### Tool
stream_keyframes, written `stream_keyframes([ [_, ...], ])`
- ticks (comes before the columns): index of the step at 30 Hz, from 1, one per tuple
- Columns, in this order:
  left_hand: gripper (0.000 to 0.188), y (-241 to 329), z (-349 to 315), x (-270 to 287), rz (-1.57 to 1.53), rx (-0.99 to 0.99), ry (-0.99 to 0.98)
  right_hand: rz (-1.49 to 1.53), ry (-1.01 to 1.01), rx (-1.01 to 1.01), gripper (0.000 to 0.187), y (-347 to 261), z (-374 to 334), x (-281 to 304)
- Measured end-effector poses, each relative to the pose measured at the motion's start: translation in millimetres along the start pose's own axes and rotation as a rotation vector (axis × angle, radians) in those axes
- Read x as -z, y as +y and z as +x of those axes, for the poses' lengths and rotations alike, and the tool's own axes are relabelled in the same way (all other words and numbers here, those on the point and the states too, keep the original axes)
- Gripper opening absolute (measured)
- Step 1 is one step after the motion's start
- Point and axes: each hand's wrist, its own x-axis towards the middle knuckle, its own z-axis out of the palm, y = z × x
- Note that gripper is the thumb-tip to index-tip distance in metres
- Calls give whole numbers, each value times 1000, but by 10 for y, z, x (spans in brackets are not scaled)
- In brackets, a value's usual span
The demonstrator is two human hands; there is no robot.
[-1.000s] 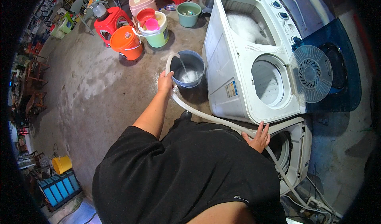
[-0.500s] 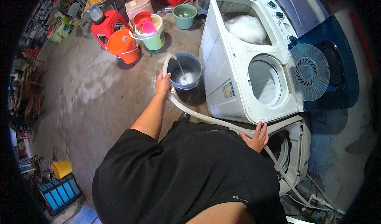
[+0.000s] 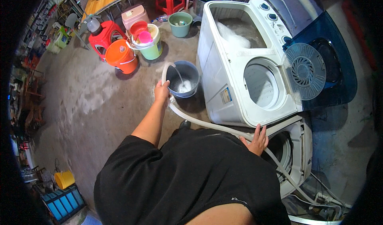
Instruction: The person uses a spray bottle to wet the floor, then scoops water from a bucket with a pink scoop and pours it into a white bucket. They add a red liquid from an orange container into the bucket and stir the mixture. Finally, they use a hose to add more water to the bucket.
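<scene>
My left hand (image 3: 161, 92) is closed around a pale, flexible hose (image 3: 199, 122) near its curved end. Water runs from that end into a blue-grey bucket (image 3: 193, 72) on the floor, where white foam shows. Beside the lower front edge of a white twin-tub washing machine (image 3: 218, 79), my right hand (image 3: 257, 141) has its fingers spread. The hose passes under that hand; whether the hand presses on it, I cannot tell. One tub holds white suds (image 3: 235, 37) over greyish water. The round spin tub (image 3: 263, 83) has its blue lid (image 3: 339, 65) raised.
A second white machine (image 3: 301, 145) stands low at the right. Orange (image 3: 121, 57), pale green (image 3: 151, 53) and grey-green (image 3: 180, 29) buckets stand farther off, near a red jug (image 3: 109, 37) and a red stool (image 3: 170, 0). Pipes (image 3: 325, 199) lie at lower right.
The white suds in the washer tub have shifted left, uncovering more greyish water. The view has moved slightly. Both hands keep their places and water still flows into the bucket.
</scene>
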Motion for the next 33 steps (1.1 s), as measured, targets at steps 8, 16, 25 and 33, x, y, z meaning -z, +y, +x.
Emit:
stream_keyframes([
  [8, 19, 32, 35, -5, 34, 22, -13, 17, -13, -15, 106, -9, -1, -10],
  [16, 19, -104, 152, 20, 195, -70, 2, 31, -125, -75, 103, 6, 6, 12],
  [25, 27, -206, 122, -14, 63, -49, 22, 16, -31, -17, 106, 55, -28, -39],
  [33, 36, -308, 225, 63, 215, 8, 78, 35, -31, -64, 109, 60, -17, -80],
])
